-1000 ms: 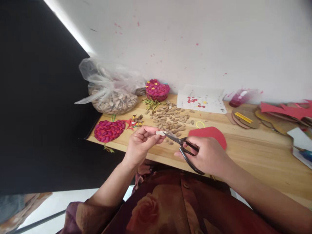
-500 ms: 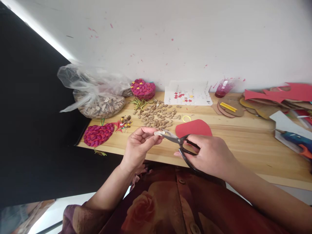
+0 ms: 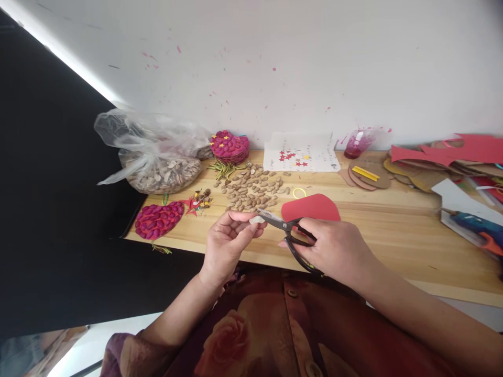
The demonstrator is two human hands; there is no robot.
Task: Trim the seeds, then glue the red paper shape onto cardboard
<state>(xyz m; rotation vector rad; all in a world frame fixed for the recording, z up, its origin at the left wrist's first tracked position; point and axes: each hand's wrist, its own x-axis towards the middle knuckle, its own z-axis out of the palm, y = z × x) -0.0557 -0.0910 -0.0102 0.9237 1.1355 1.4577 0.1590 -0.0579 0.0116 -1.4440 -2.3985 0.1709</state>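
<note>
Between the thumb and fingers of my left hand (image 3: 227, 242) is a small pale peanut shell (image 3: 257, 220), its hollow side partly showing. My right hand (image 3: 340, 248) is closed round the black handles of a pair of scissors (image 3: 285, 226). The blades point left and their tips meet the shell at my left fingertips. Just behind my hands, many peanuts (image 3: 255, 188) lie spread over the wooden table. A red rounded piece of card (image 3: 310, 208) lies behind the scissors, partly covered by them.
A clear plastic bag of shells (image 3: 161, 175) stands at the back left. Magenta shell-covered pieces (image 3: 159, 220) lie near the left edge. Paper with small stars (image 3: 326, 157), a stained cup (image 3: 356, 145), cardboard discs (image 3: 373, 177) and a blue glue gun (image 3: 467, 222) stretch rightward.
The scissor tips have shifted slightly left and up against the shell, and the blades look closer together. The shell sits a little lower at my left fingertips.
</note>
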